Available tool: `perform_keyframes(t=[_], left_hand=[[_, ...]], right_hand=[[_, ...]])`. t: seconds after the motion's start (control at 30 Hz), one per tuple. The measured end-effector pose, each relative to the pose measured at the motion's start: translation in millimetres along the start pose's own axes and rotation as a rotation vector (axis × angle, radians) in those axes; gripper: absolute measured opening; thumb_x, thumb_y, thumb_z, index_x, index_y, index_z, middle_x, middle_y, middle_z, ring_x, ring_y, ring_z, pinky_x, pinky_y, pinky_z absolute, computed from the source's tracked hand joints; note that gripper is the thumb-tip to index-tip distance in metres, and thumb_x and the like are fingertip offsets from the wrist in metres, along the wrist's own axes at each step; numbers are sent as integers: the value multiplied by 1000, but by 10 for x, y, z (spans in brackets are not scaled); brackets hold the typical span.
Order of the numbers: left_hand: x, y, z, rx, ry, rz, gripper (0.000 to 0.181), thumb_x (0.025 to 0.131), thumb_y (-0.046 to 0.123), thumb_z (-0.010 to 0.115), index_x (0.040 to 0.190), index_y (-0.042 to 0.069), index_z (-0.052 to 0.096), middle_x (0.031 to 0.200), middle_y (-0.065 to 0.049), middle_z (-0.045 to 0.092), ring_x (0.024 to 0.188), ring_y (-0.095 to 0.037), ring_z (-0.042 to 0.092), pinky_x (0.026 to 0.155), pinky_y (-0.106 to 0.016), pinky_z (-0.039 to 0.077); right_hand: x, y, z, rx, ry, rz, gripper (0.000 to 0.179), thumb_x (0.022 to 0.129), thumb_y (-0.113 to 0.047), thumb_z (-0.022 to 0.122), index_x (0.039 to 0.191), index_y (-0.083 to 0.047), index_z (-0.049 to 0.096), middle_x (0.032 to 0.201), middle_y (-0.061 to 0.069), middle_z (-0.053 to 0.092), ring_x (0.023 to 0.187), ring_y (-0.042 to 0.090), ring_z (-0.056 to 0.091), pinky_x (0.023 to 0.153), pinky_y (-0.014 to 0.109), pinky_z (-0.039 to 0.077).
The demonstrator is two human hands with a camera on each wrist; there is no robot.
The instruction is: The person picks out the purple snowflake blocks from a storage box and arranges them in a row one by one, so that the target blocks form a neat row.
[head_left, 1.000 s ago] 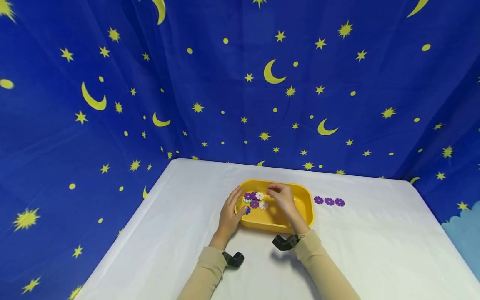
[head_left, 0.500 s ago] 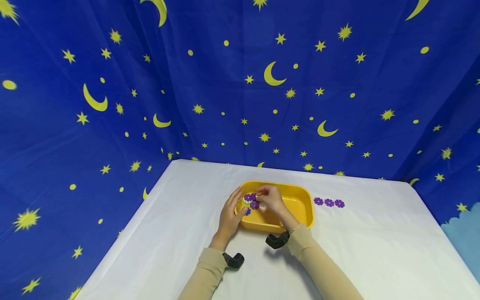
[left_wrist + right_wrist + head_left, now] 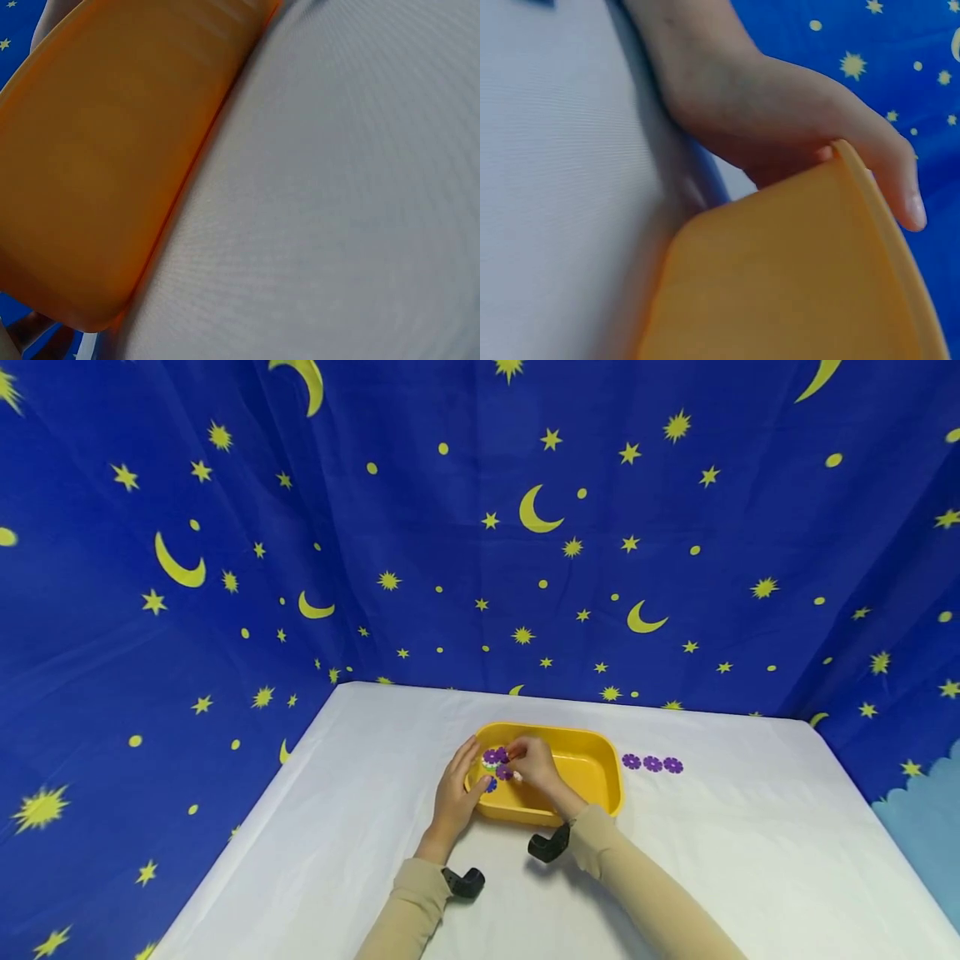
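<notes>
In the head view, my left hand [image 3: 453, 789] grips the left end of a yellow plastic tray [image 3: 588, 737], with the thumb over the rim and the fingers along the outside. The right wrist view also shows that thumb bent over the tray's rim [image 3: 885, 217]. My right hand [image 3: 534, 764] reaches into the tray, fingertips bent down among small flower-shaped discs. Purple discs [image 3: 491, 757], a blue one [image 3: 491, 785] and a white one [image 3: 517, 777] show around it. I cannot tell whether the fingertips pinch a disc.
A short row of three purple flower-shaped discs [image 3: 652, 764] lies right of the tray on the white tablecloth [image 3: 750, 843]. Blue curtain [image 3: 450, 552] with yellow stars and moons hangs behind and at the sides. Both wrists wear black camera mounts [image 3: 547, 843].
My right hand has moved left inside the tray onto the discs, covering a white one that showed before. The left hand stays on the tray's end. The head view has shifted slightly.
</notes>
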State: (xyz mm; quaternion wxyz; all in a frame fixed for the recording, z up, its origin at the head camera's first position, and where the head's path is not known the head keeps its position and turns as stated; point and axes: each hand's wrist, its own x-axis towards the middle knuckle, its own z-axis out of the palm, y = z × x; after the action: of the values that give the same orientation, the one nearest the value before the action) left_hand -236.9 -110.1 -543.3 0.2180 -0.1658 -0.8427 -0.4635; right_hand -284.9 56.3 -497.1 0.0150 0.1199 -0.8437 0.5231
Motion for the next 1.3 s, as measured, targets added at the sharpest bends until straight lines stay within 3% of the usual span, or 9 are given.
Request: perform_keyframes(t=[0.27, 0.43, 0.6, 0.93, 1.3], left_hand=[[13, 8, -16, -3, -11, -15, 58, 89, 30, 57, 141, 8, 45, 153, -5, 38, 130, -33, 47, 109, -56, 35], [23, 14, -17, -7, -4, -15, 58, 88, 28, 58, 141, 6, 45, 152, -6, 39, 135, -34, 42, 110, -56, 33], [29, 4, -6, -5, -3, -5, 58, 88, 26, 58, 141, 6, 45, 152, -6, 39, 137, -33, 40, 111, -54, 32], [40, -18, 13, -16, 13, 44, 58, 89, 27, 58, 141, 6, 46, 151, -6, 40, 121, -31, 55, 105, -53, 38], [12, -8, 10, -23, 18, 33, 58, 88, 28, 58, 139, 4, 47, 150, -9, 41, 125, -33, 52, 106, -54, 37]], right_hand=[[-42, -108, 11, -94, -32, 48, 22, 71, 13, 70, 93, 12, 67, 88, 24, 68, 75, 24, 61, 68, 32, 56], [-21, -86, 28, -136, -92, -1, 25, 71, 12, 73, 95, 12, 67, 93, 24, 69, 80, 27, 63, 75, 36, 58], [0, -52, 40, -188, -126, -13, 28, 71, 11, 74, 98, 9, 67, 94, 21, 69, 78, 24, 62, 73, 34, 58], [2, -37, 61, -265, -153, -112, 29, 69, 7, 78, 95, 7, 67, 91, 17, 69, 76, 21, 58, 75, 35, 57], [-37, -23, 111, -297, -196, -141, 32, 69, 7, 77, 100, 6, 67, 93, 18, 60, 80, 22, 56, 77, 37, 56]])
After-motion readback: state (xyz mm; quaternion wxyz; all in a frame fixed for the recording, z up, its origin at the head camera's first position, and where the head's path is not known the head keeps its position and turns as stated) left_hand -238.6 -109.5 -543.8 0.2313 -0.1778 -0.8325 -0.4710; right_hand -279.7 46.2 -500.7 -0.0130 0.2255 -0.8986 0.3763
